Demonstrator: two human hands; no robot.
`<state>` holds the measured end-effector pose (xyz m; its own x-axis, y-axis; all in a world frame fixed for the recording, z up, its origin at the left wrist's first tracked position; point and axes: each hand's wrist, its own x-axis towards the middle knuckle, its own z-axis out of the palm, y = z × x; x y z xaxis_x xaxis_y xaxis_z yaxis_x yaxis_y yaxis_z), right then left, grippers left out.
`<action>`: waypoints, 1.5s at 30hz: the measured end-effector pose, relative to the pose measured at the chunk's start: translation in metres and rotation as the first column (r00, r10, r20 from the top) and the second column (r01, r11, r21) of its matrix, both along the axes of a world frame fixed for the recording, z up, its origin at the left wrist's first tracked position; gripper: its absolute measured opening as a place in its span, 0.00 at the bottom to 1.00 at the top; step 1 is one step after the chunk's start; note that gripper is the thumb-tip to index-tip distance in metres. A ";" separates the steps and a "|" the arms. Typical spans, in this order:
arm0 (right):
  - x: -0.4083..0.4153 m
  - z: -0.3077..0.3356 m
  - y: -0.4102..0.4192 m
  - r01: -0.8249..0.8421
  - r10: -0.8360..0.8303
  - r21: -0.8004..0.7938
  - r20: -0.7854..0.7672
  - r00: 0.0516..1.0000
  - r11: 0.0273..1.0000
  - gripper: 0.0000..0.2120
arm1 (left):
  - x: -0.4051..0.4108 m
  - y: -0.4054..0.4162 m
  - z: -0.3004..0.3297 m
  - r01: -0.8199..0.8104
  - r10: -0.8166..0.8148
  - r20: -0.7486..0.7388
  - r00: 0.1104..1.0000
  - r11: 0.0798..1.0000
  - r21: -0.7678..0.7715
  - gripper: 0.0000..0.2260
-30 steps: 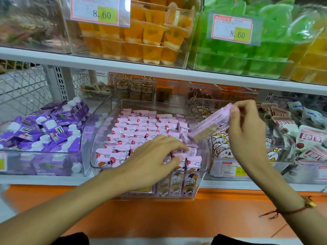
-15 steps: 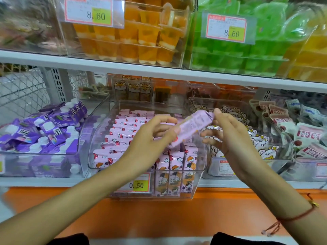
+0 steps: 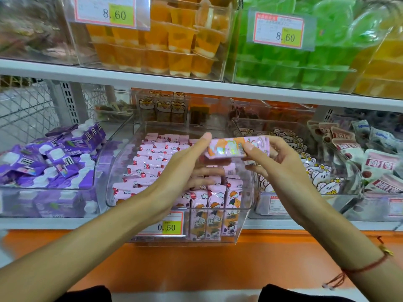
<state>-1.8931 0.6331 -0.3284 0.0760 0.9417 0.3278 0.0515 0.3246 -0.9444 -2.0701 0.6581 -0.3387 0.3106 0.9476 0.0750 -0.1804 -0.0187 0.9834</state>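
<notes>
Oblong bundle of glossy pink foil packets (image 3: 237, 148) held level over clear acrylic bin (image 3: 185, 127). Left end pinched by left hand (image 3: 183, 173), right end clamped by curled right hand (image 3: 283, 168). Flat pink sachets (image 3: 150, 162) packed at 7 o'clock of bundle.

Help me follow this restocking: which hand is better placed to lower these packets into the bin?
Left, probably: the left hand grips the pink packets over the clear bin; the right hand pinches their end off to one side.

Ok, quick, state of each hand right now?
Left hand: pinches the left end of the stack of pink packets, thumb on top.
Right hand: grips the right end of the same stack.
</notes>
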 end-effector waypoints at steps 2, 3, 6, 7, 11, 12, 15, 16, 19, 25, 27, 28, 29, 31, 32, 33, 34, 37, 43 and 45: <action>0.004 0.000 0.000 0.032 -0.032 0.007 0.106 0.994 0.999 0.21 | 0.000 -0.001 0.000 -0.030 0.041 -0.071 0.997 0.987 0.155 0.12; 0.006 0.000 -0.002 0.044 -0.050 0.040 0.192 0.980 0.998 0.19 | 0.000 -0.003 0.000 -0.048 0.084 -0.127 0.988 0.963 0.264 0.11; 0.006 -0.001 -0.007 -0.022 -0.080 0.194 0.503 0.860 0.981 0.19 | 0.001 -0.006 0.000 -0.008 0.181 -0.280 0.943 0.851 0.525 0.10; 0.005 -0.001 -0.009 -0.069 -0.074 0.226 0.570 0.819 0.972 0.21 | 0.003 -0.007 0.000 0.020 0.186 -0.313 0.931 0.833 0.554 0.11; 0.005 0.000 -0.007 -0.045 -0.209 0.380 0.600 0.772 0.924 0.17 | 0.011 -0.004 -0.007 -0.010 0.177 -0.295 0.939 0.871 0.490 0.19; 0.007 0.002 -0.006 0.021 -0.263 0.410 0.544 0.797 0.912 0.16 | 0.012 -0.003 -0.011 -0.003 0.195 -0.346 0.918 0.875 0.484 0.20; 0.012 0.006 -0.003 0.143 -0.245 0.373 0.241 0.939 0.917 0.19 | 0.010 0.003 -0.024 0.206 0.364 -0.687 0.630 0.774 0.599 0.22; 0.013 0.007 -0.002 0.150 -0.235 0.370 0.197 0.952 0.917 0.23 | 0.009 0.003 -0.028 0.317 0.432 -0.743 0.511 0.709 0.631 0.22; 0.010 0.005 0.001 0.105 -0.219 0.405 0.246 0.944 0.908 0.25 | 0.008 0.003 -0.033 0.513 0.516 -0.775 0.364 0.583 0.630 0.26; 0.002 -0.008 0.005 -0.015 -0.152 0.370 0.419 0.895 0.929 0.15 | -0.006 -0.001 -0.031 0.544 0.363 -0.794 0.487 0.586 0.601 0.19; 0.006 -0.009 0.005 0.000 -0.226 0.359 0.587 0.778 0.933 0.16 | -0.009 -0.004 -0.032 0.553 0.347 -0.802 0.486 0.589 0.590 0.18; 0.009 -0.009 0.005 0.007 -0.237 0.347 0.627 0.743 0.938 0.16 | -0.010 -0.005 -0.032 0.554 0.351 -0.804 0.480 0.589 0.588 0.18; 0.012 -0.008 0.005 0.000 -0.218 0.322 0.642 0.736 0.947 0.16 | -0.011 -0.005 -0.031 0.551 0.353 -0.804 0.478 0.592 0.588 0.18; 0.014 -0.007 0.005 -0.054 -0.124 0.239 0.670 0.732 0.970 0.16 | -0.013 -0.006 -0.031 0.531 0.356 -0.793 0.495 0.598 0.600 0.17; 0.015 -0.008 0.004 -0.090 -0.082 0.203 0.704 0.705 0.975 0.14 | -0.014 -0.007 -0.031 0.511 0.362 -0.780 0.510 0.602 0.614 0.16; 0.015 -0.010 0.003 -0.112 -0.066 0.181 0.759 0.648 0.977 0.12 | -0.014 -0.007 -0.030 0.484 0.373 -0.765 0.526 0.608 0.629 0.16; 0.015 -0.012 0.002 -0.119 -0.091 0.187 0.827 0.555 0.975 0.10 | -0.013 -0.007 -0.030 0.452 0.388 -0.747 0.539 0.615 0.646 0.15; 0.012 -0.018 0.001 -0.158 -0.243 0.280 0.945 0.219 0.947 0.09 | -0.012 -0.007 -0.031 0.356 0.448 -0.695 0.563 0.627 0.693 0.14; 0.009 -0.015 -0.002 -0.189 -0.210 0.236 0.966 0.150 0.953 0.13 | -0.006 -0.003 -0.036 0.412 0.456 -0.758 0.467 0.646 0.642 0.20; 0.012 -0.007 0.000 -0.138 -0.257 0.299 0.931 0.261 0.944 0.10 | -0.006 -0.002 -0.040 0.469 0.442 -0.791 0.424 0.639 0.609 0.23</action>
<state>-1.8810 0.6333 -0.3350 -0.4237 0.8017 0.4217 0.8707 0.4888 -0.0544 -2.0757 0.6565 -0.3785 0.6344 0.6960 0.3362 0.6767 -0.7103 0.1937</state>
